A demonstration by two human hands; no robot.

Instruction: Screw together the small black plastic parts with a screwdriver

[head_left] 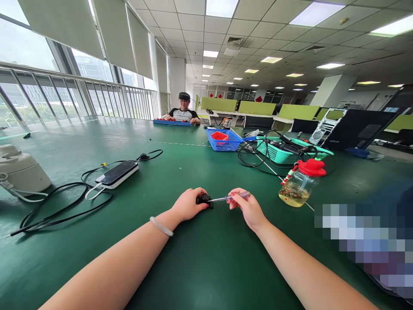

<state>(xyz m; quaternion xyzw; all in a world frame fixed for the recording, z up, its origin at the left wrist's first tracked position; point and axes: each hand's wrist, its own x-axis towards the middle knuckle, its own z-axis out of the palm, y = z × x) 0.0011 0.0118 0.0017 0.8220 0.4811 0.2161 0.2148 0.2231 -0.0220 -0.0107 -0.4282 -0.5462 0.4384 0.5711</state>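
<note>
My left hand (189, 204) is closed round a small black part (204, 199) and pins it to the green table (200, 267). A pale bangle (161, 226) sits on that wrist. My right hand (247, 207) pinches a thin screwdriver (227, 198) with a clear handle. The screwdriver lies almost level, and its metal tip points left into the black part. Both hands are low over the table, close together, near the middle of the view.
A phone on a white power bank (116, 174) with black cables lies to the left, beside a white appliance (19, 170). A red-lidded glass jar (300, 185), a blue basket (224, 141) and a teal basket (280, 153) stand to the right. A person (183, 113) sits at the far end.
</note>
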